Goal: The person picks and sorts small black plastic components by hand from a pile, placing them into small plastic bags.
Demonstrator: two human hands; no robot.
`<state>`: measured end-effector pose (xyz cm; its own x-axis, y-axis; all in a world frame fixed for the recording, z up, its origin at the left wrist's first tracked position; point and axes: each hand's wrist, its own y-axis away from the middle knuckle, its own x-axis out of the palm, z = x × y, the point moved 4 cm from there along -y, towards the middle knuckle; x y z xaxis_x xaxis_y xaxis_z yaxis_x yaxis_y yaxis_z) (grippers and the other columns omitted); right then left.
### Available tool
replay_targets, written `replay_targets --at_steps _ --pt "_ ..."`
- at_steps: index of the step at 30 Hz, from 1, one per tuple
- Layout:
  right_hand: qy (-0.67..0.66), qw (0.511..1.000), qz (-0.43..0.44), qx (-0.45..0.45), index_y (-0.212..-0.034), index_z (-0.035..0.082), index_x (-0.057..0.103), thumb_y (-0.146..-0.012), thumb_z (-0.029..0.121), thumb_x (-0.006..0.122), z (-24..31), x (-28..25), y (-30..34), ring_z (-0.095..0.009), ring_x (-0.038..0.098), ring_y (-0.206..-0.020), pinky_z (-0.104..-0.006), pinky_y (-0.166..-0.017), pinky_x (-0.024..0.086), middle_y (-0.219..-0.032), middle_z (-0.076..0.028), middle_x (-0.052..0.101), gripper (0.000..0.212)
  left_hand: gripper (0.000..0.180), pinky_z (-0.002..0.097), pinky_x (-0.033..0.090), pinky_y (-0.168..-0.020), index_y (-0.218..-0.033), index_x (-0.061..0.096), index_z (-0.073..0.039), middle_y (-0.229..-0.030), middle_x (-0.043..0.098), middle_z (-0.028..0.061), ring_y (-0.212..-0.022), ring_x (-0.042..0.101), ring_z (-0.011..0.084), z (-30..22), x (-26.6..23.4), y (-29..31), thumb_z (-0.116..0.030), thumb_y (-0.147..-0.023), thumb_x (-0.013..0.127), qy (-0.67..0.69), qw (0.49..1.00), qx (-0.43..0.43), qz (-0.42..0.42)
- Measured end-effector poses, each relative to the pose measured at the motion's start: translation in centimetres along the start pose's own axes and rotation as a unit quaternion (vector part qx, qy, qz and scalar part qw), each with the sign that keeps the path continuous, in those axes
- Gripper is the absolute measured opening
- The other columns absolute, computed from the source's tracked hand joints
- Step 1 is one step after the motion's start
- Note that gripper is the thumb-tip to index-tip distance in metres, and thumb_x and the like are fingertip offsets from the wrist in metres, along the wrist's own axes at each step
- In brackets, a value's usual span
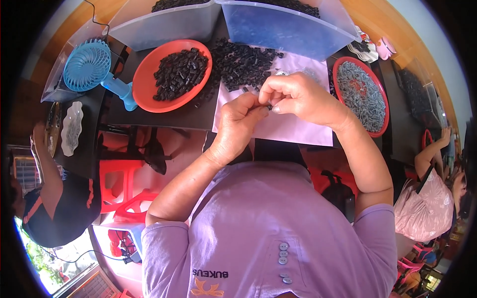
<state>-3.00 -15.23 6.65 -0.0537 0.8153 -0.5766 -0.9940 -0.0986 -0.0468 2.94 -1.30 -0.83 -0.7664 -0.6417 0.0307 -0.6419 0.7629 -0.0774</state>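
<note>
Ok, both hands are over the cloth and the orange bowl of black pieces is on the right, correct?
Wrong side: the head view shows the orange bowl of black pieces on the left. The left hand and right hand are over the cloth.

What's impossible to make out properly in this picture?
All in the head view:
- Small dark piece: mostly covered by the left hand and right hand.
- Blue-tinted bin: top edge cuts it off.
- Grey pieces: too small for exact shapes.
- Co-worker in dark shirt: partly lost at the fisheye's dark left rim.
</note>
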Motion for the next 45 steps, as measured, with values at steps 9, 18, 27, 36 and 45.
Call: replay_targets --at_steps 9,18,27,36,45 --pt "-0.124 0.989 -0.079 0.019 -0.094 0.0 0.062 -0.077 -0.003 0.065 -1.7 1.9 0.7 -0.008 0.057 -0.069 -0.0251 -0.066 0.047 -0.078 -0.003 0.063 0.018 0.006 0.0189 0.04 -0.055 -0.094 0.067 -0.001 -0.078 0.065 -0.0008 -0.063 0.05 0.0022 0.1 -0.3 0.0 -0.005 -0.091 0.063 0.028 0.999 -0.03 -0.002" --pt "-0.152 0.974 -0.162 0.042 -0.098 0.003 0.062 -0.081 -0.003 0.065 -2.0 1.8 0.9 -0.004 0.054 -0.069 -0.0216 -0.063 0.045 -0.075 0.0 0.059 0.017 0.008 0.0198 0.042 -0.055 -0.095 0.067 -0.001 -0.078 0.065 0.0004 -0.065 0.053 0.0039 0.0 0.0 0.1 -0.006 -0.09 0.063 0.045 0.997 -0.055 -0.001" --pt "-0.161 0.931 -0.328 -0.004 -0.093 0.0 0.062 -0.089 0.002 0.066 -3.1 1.5 2.8 -0.007 0.061 -0.081 -0.0243 -0.073 0.051 -0.085 -0.002 0.065 0.006 0.009 0.0197 0.041 -0.054 -0.094 0.066 0.001 -0.077 0.065 0.0019 -0.064 0.053 0.0047 0.2 -0.7 -0.2 -0.008 -0.091 0.063 0.122 0.989 -0.083 -0.011" --pt "0.386 0.883 -0.255 -0.082 -0.084 0.01 0.065 -0.073 -0.001 0.062 -4.6 -0.6 1.1 -0.027 0.061 -0.08 -0.0399 -0.073 0.044 -0.083 -0.004 0.067 0.016 0.011 0.02 0.042 -0.056 -0.098 0.065 0.004 -0.08 0.064 0.0056 -0.065 0.054 0.0081 -0.2 -0.5 -0.2 -0.005 -0.094 0.06 0.145 0.986 -0.071 -0.037" --pt "0.463 0.849 -0.22 -0.13 -0.087 0.008 0.061 -0.071 -0.005 0.06 -4.6 0.6 1.1 -0.024 0.058 -0.086 -0.037 -0.074 0.041 -0.083 -0.004 0.062 0.021 0.011 0.0198 0.042 -0.057 -0.099 0.065 0.003 -0.078 0.063 0.0043 -0.061 0.052 0.0071 -0.2 -0.6 0.1 -0.006 -0.094 0.06 0.109 0.992 -0.05 -0.033"
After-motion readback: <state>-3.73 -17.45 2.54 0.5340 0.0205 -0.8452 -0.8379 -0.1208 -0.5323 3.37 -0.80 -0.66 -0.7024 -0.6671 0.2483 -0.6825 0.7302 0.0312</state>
